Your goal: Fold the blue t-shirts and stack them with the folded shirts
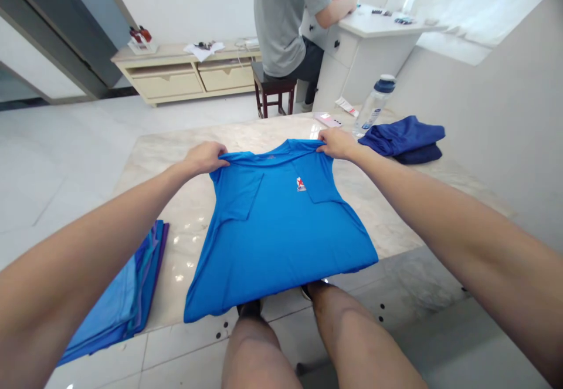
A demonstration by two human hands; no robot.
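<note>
A bright blue T-shirt [281, 230] is spread front side up over the marble-look table [176, 137], its sleeves folded inward on the chest and a small red and white logo on it. My left hand [206, 158] pinches the shirt at its left shoulder. At the other shoulder my right hand [338, 142] grips the cloth between thumb and fingers. The shirt's lower end hangs past the near table edge, above my legs. Left of the shirt lies a stack of folded blue and purple clothes [118, 301], partly hidden by my left forearm.
Dark blue folded clothes [404, 137], a clear water bottle [372, 107], a white tube [346, 106] and a pink phone-like object [328, 120] are at the table's far right. Beyond, a person [281, 19] sits on a dark stool [275, 87] at a white desk [373, 25]. A low cabinet [167, 84] lines the wall.
</note>
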